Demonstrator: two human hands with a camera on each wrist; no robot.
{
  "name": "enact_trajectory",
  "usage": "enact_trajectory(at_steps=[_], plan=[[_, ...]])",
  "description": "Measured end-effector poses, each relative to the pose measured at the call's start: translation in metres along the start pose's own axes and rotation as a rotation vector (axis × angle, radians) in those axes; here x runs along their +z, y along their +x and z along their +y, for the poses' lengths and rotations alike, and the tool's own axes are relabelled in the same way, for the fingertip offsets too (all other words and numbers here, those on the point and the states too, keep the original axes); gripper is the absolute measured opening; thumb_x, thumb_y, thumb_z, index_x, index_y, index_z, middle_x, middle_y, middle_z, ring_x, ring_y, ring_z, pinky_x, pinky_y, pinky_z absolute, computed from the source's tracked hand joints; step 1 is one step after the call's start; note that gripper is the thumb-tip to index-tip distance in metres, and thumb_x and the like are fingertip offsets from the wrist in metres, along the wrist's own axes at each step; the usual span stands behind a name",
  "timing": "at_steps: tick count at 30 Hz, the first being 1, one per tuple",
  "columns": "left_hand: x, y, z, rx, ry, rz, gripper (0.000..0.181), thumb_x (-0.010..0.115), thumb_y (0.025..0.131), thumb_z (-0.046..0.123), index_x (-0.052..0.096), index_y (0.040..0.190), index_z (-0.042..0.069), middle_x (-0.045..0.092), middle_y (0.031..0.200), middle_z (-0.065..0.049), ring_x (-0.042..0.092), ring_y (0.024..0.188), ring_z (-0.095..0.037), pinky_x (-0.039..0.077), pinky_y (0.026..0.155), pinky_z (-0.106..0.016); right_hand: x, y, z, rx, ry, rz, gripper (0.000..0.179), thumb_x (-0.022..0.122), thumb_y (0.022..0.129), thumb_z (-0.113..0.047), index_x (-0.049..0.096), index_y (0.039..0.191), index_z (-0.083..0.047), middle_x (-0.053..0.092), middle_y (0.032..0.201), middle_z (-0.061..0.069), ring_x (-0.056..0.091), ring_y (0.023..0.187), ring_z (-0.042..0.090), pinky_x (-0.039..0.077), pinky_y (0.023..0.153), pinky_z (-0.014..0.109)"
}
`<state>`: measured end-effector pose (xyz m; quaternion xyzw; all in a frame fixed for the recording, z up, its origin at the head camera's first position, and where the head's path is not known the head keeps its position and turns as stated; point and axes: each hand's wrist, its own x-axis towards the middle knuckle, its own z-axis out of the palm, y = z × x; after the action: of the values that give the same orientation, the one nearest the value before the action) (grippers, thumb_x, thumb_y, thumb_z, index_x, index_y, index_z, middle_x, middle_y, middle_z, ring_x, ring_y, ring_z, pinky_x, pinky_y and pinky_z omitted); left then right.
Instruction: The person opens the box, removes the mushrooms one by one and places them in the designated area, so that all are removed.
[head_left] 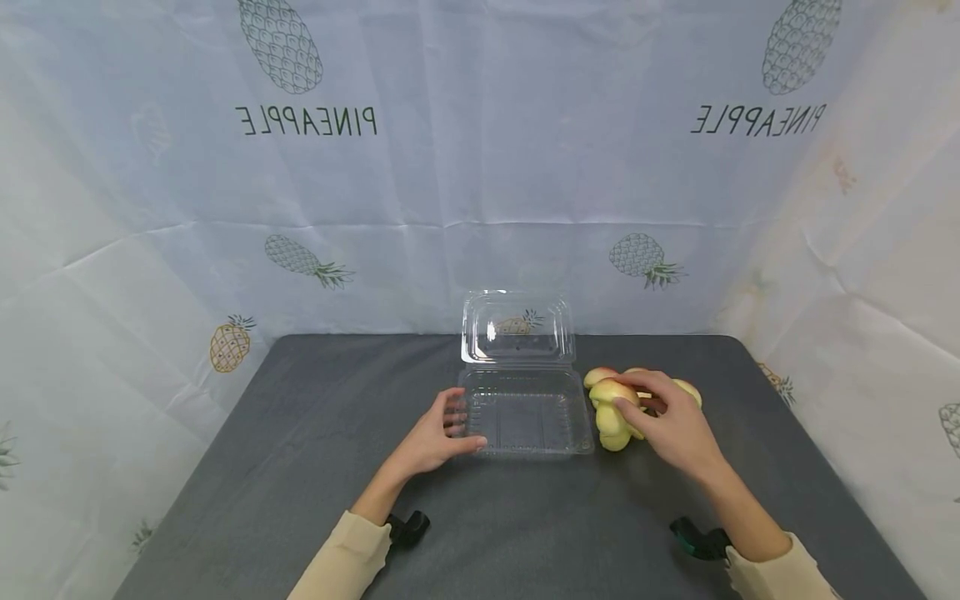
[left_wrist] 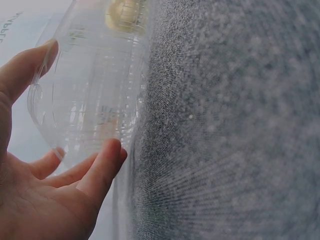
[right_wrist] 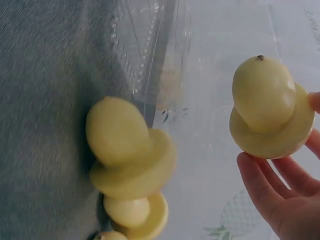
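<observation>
A clear plastic clamshell box point(head_left: 528, 452) stands on the table with its lid point(head_left: 517, 293) raised. My left hand point(head_left: 431, 437) holds the box by its left end, thumb over the near rim and spread fingers along the side. In the left wrist view the thumb and fingertips touch the box wall point(left_wrist: 75, 105). My right hand point(head_left: 671, 421) grips a yellow mushroom point(right_wrist: 262, 95) with a red-tinged cap, thumb and fingertips around the cap. This mushroom is raised, its rounded stalk pointing away from the palm. Beside the box lie several similar mushrooms point(right_wrist: 117, 132), partly covered by the right hand in the head view.
The dark grey table point(head_left: 337, 400) reaches to a white curtain point(head_left: 480, 167) printed with pineapples, which stands behind and on both sides. Black wrist mounts point(head_left: 701, 540) sit under both forearms. The mushroom pile is close to the right side of the box.
</observation>
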<state>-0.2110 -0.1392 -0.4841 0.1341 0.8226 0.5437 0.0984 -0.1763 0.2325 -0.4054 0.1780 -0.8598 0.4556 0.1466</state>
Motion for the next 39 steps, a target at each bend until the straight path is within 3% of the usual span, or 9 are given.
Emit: enact_trajectory(at_steps=[8,23,39], plan=[[0.0,0.001,-0.001,-0.005,-0.001,-0.002,0.094,0.085,0.086,0.03,0.028,0.158,0.009,0.043,0.15,-0.021,0.052,0.132,-0.038,0.049,0.104,-0.053,-0.012,-0.007,0.012,0.012,-0.069,0.033,0.031,0.072,0.098,-0.014,0.068,0.127,-0.006,0.063,0.125,0.009,0.054,0.108,-0.007,0.051,0.087,0.011],[0.0,0.001,-0.001,-0.006,-0.005,-0.006,0.095,0.085,0.086,0.03,0.027,0.158,0.008,0.043,0.151,-0.021,0.052,0.132,-0.04,0.049,0.104,-0.054,-0.027,-0.02,0.031,0.037,-0.15,0.048,0.029,0.071,0.098,-0.016,0.069,0.127,-0.009,0.065,0.121,0.008,0.052,0.105,-0.011,0.049,0.085,0.01],[0.0,-0.001,0.0,-0.008,0.001,-0.006,0.094,0.085,0.086,0.032,0.027,0.158,0.009,0.043,0.151,-0.02,0.052,0.132,-0.039,0.049,0.104,-0.053,-0.035,-0.032,0.059,0.098,-0.217,0.048,0.034,0.07,0.098,-0.019,0.067,0.128,-0.002,0.064,0.119,0.014,0.048,0.1,-0.016,0.045,0.08,0.005]])
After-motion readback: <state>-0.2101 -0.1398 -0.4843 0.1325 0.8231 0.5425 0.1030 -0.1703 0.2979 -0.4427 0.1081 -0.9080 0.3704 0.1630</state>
